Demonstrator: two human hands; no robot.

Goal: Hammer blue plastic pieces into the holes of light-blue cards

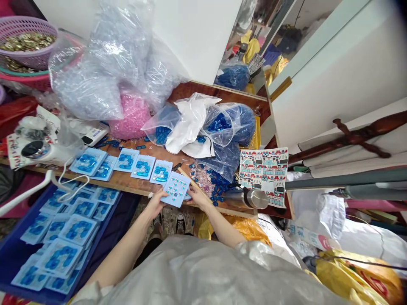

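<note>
A flat light-blue plastic case (176, 189) with rows of small stickers on its face is tilted up at the table's front edge. My left hand (156, 203) is closed on its lower left edge, thumb in front. My right hand (197, 196) is closed at its right edge, with the fingertips partly hidden behind it. Just behind lies a similar case (161, 171) filled with blue pieces, in a row with a second case (143, 166) and several more. To the right are loose blue and clear pieces (206, 181) in a heap.
A dark blue crate (104, 237) with stacked filled cases stands lower left. A metal flask (254, 198) lies near a sticker sheet (263, 171) on the right. Plastic bags (197, 123) of blue pieces and a bag of pink pieces (133, 114) sit at the back.
</note>
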